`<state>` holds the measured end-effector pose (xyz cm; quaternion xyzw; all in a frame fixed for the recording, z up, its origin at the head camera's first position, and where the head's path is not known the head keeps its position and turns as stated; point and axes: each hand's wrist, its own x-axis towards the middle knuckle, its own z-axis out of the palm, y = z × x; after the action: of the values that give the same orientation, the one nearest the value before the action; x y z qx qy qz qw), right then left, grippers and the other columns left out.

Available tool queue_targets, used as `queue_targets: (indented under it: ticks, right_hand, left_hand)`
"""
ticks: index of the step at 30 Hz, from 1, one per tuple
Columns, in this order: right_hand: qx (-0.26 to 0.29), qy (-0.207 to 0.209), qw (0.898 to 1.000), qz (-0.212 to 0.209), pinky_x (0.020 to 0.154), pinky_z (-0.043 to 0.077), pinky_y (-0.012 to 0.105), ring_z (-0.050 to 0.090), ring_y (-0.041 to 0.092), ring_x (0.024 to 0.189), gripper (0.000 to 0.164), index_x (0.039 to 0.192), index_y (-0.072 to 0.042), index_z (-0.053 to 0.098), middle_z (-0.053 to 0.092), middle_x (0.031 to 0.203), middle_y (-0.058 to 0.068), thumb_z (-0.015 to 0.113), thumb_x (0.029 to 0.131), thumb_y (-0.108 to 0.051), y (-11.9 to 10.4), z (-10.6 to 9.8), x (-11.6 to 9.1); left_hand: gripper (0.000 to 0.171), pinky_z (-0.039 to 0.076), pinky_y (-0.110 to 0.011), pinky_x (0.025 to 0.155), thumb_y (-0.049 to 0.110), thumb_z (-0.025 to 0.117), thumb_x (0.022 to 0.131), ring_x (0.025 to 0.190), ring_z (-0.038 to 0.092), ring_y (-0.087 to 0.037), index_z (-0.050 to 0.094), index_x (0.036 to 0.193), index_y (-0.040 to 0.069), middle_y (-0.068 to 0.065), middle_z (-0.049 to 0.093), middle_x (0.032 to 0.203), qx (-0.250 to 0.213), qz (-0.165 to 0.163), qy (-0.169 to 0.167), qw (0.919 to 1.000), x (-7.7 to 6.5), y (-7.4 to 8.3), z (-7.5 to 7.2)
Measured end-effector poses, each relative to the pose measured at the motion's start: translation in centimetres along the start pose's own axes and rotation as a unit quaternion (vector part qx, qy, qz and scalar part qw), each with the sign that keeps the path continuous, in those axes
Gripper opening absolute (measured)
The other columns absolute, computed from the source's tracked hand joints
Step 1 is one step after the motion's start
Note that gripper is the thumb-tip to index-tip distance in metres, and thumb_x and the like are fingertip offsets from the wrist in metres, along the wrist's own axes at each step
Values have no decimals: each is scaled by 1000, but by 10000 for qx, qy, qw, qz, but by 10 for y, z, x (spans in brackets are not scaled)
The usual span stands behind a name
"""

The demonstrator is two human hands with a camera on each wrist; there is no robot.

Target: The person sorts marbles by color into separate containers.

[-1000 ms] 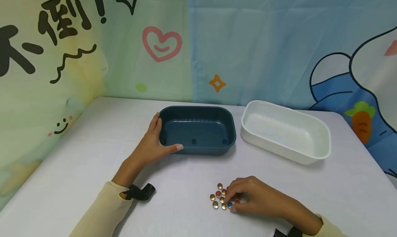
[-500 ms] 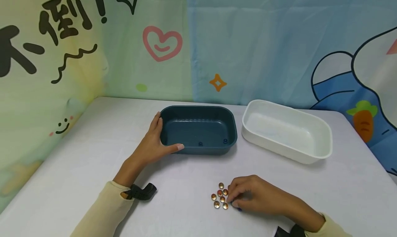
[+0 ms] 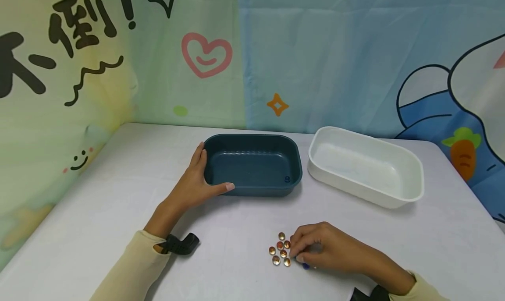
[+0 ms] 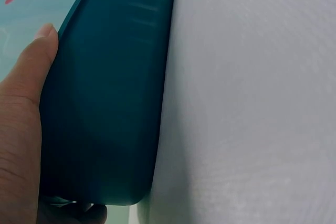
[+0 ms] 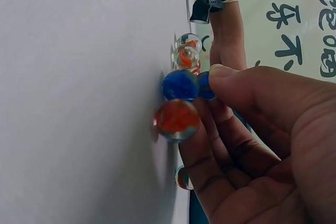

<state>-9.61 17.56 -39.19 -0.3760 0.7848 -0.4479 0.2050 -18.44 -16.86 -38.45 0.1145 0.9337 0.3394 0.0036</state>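
In the head view, my left hand [image 3: 193, 178] grips the left end of a dark teal basin [image 3: 252, 190], thumb along its near wall. A blue marble [image 3: 287, 178] lies inside, near the right end. My right hand [image 3: 327, 246] is low over the table by a cluster of clear and orange marbles [image 3: 283, 253]. In the right wrist view, thumb and fingers pinch a blue marble [image 5: 207, 85]. Another blue marble [image 5: 180, 85] and an orange marble [image 5: 178, 120] are close beside the fingers. In the left wrist view, the basin's outer wall [image 4: 105, 93] fills the middle.
A white basin [image 3: 364, 191] sits at an angle to the right of the teal one. Behind the white table [image 3: 118, 196] hangs a printed cloth [image 3: 315, 51]. Black camera mounts [image 3: 181, 244] are strapped to the wrists.
My right thumb and fingers have closed on a blue marble; another blue one now shows beside the thumb. Inside the basin, one marble rolled right, leaving only one distinguishable. My left hand stays.
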Motion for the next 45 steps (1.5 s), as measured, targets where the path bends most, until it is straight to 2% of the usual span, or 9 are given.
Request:
queue_targets:
  ticks: [4, 16, 21, 28, 36, 45]
  right_hand:
    - [62, -18, 10000, 69, 94, 46, 26, 62, 13, 104, 14, 97, -21, 78, 68, 102, -8, 72, 89, -12, -2, -1, 0]
    - [285, 199, 9990, -266, 87, 50, 27, 63, 16, 98, 12, 100, -11, 77, 69, 103, -2, 69, 91, -12, -10, -11, -1]
    - [251, 380, 9989, -145, 87, 51, 28, 62, 16, 96, 13, 101, -11, 77, 68, 102, -3, 69, 92, -13, -11, -21, 2]
    - [205, 878, 9959, 22, 84, 53, 32, 63, 19, 93, 14, 101, -6, 76, 68, 103, 0, 70, 89, -4, -14, -41, 16]
    - [-40, 1479, 9890, -26, 83, 53, 29, 62, 18, 100, 16, 100, -10, 77, 68, 102, 0, 72, 87, -1, -13, -63, 33]
    - [-20, 1482, 9889, -92, 74, 53, 27, 60, 21, 100, 14, 100, -3, 76, 68, 105, 5, 69, 89, 0, -13, -84, 56]
  left_hand:
    - [127, 24, -52, 111, 73, 68, 72, 147, 7, -25, 4, 155, 1, 5, -11, 161, 3, 32, 14, 10000, 0, -1, 0]
    - [126, 24, -52, 111, 73, 68, 72, 147, 7, -24, 4, 155, 3, 8, -12, 160, -77, 35, 5, 10000, -1, -2, 1]
    - [126, 24, -51, 111, 73, 68, 72, 147, 7, -23, 3, 155, 3, 10, -14, 160, -55, 25, 13, 10000, -2, -2, -1]
    - [126, 24, -51, 111, 73, 68, 72, 147, 7, -23, 4, 155, 3, 8, -12, 161, -92, 51, 30, 9999, 0, -3, 2]
    - [127, 24, -50, 112, 74, 68, 71, 147, 7, -22, 5, 155, 2, 9, -13, 160, -94, 67, 37, 9999, 2, -1, 4]
    - [127, 25, -51, 111, 74, 68, 72, 147, 7, -24, 5, 155, 2, 5, -11, 161, -61, 48, 6, 10000, 0, -1, 1]
